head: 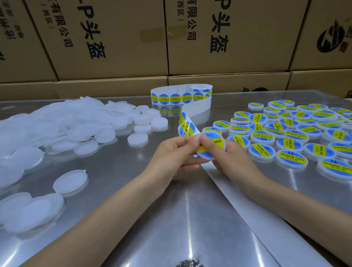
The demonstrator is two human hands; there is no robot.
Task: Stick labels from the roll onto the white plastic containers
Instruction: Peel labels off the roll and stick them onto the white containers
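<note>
A labelled container is held between two hands above a shiny table.

From the head view, a round white container [211,145] bearing a blue and yellow label is gripped by both hands just over the reflective table [174,223]: the left hand [173,156] is curled round its left edge, with the thumb pressed onto the label face, and the right hand [230,157] is curled round its right side and underside. The loose end of the label strip [186,126] is seen touching the container's upper left edge, and is traced back to the label roll [181,96] standing near the table's far edge. Unlabelled white containers [51,133] are heaped to the left, labelled containers [295,133] are spread to the right, and cardboard boxes [112,35] are stacked behind.
</note>
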